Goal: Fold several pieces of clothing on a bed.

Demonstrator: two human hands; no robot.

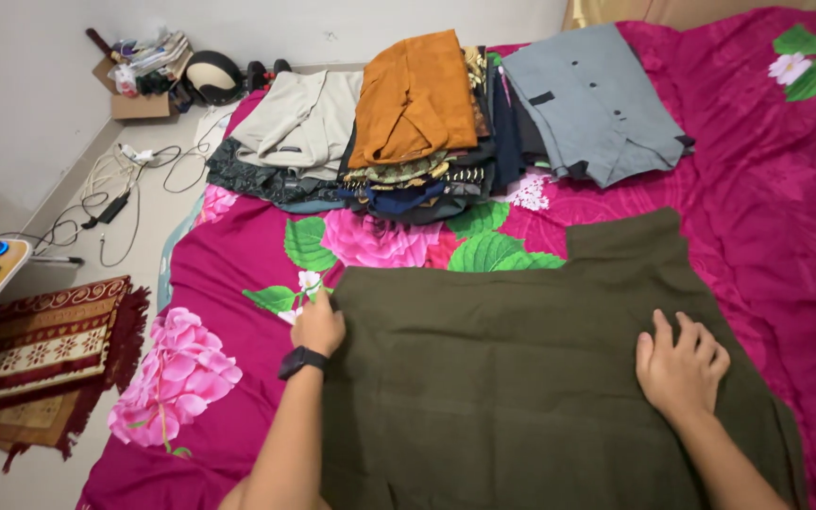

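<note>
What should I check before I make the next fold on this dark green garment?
1. Left hand on the left edge of the olive garment: ok.
2. Right hand flat on the cloth: ok.
3. Garment spread smooth between the hands: ok.
4. Near hem lying flat: cannot tell, it runs out of view.
5. Bedsheet bare to the right of the garment: ok.
6. Stack of folded clothes apart from the garment: ok.

Matt olive woven cloth (521, 378) is pressed flat on a smooth printed floral bedsheet (767, 189); the patterned rug (40, 349) appears coarse and fringed.
</note>
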